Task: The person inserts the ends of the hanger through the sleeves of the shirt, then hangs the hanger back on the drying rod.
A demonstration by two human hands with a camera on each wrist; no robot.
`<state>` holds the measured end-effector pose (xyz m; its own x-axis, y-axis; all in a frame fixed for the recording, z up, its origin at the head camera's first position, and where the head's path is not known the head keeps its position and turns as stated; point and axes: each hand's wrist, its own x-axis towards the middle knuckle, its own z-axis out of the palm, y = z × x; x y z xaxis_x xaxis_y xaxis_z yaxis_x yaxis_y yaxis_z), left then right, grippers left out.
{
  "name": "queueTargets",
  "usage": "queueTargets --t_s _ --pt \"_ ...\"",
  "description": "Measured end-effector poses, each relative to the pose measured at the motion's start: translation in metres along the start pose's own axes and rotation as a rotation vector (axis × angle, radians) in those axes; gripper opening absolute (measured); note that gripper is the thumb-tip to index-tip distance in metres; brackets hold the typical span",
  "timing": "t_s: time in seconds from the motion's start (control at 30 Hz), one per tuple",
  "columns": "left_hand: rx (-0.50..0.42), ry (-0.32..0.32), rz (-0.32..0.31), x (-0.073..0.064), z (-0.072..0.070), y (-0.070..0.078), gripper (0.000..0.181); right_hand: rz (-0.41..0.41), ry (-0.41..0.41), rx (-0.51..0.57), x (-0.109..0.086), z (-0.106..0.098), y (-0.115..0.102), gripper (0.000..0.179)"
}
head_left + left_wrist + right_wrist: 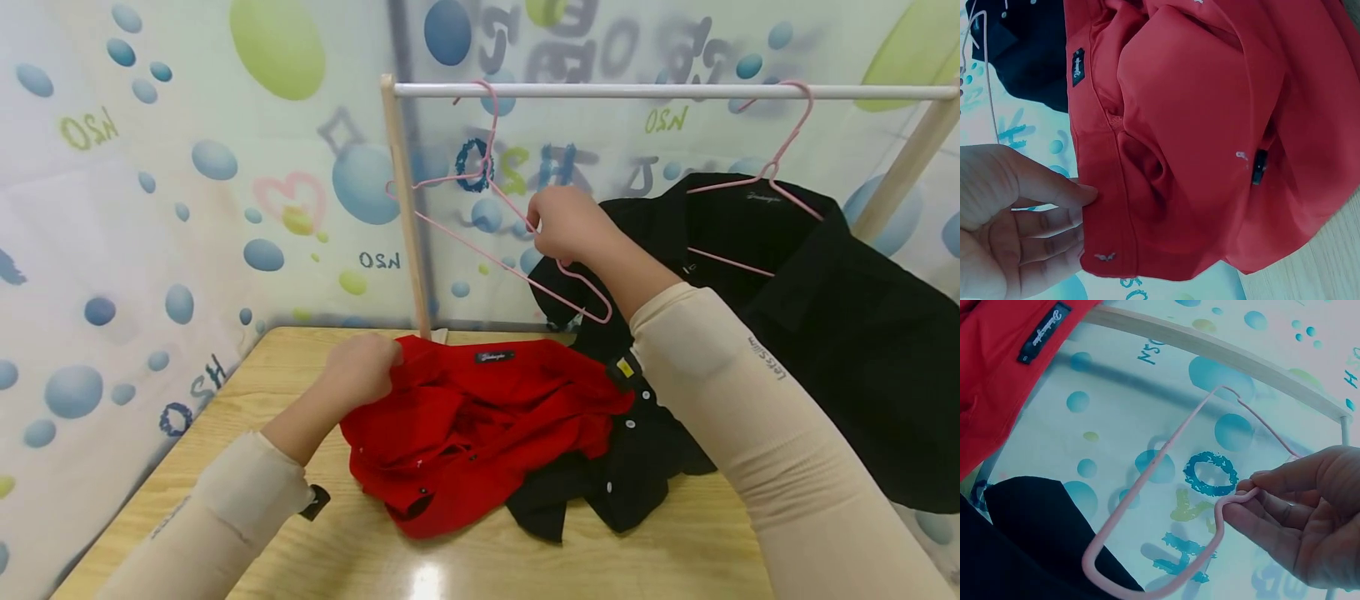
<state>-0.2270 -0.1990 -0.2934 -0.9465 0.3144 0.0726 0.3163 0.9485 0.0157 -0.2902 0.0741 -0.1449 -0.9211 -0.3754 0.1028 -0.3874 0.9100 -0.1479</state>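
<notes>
A red shirt point(450, 408) lies crumpled on the wooden table, its black neck label facing up. My left hand point(363, 371) holds the shirt's upper left end; in the left wrist view the thumb and fingers pinch the red band near a buttonhole. My right hand point(566, 223) pinches the right arm of a pink hanger point(1129, 497), which hangs bare by its hook on the rail. The right wrist view shows thumb and fingertips around a bend in the wire. The hanger's lower right corner sits above the red shirt, apart from it.
A white rail point(637, 91) on wooden posts point(408, 208) crosses the back. At the right, a black shirt point(862, 333) hangs on another pink hanger point(787, 142). Black cloth with white buttons point(637, 467) lies on the table point(337, 542) beside the red shirt. A patterned sheet hangs behind.
</notes>
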Motion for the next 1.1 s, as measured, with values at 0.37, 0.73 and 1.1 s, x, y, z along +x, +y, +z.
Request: queueTargets --t_s 0.37,0.73,1.1 --pt "-0.001 -0.014 -0.023 0.002 -0.002 0.001 0.025 0.004 -0.026 0.128 -0.006 -0.006 0.001 0.018" --pt "-0.07 -0.007 -0.029 0.005 -0.002 -0.002 0.024 0.001 0.022 0.226 -0.019 -0.013 0.014 0.014" --pt "-0.153 0.038 -0.031 0.008 -0.001 -0.01 0.028 0.01 0.052 0.278 -0.04 -0.01 0.037 0.015"
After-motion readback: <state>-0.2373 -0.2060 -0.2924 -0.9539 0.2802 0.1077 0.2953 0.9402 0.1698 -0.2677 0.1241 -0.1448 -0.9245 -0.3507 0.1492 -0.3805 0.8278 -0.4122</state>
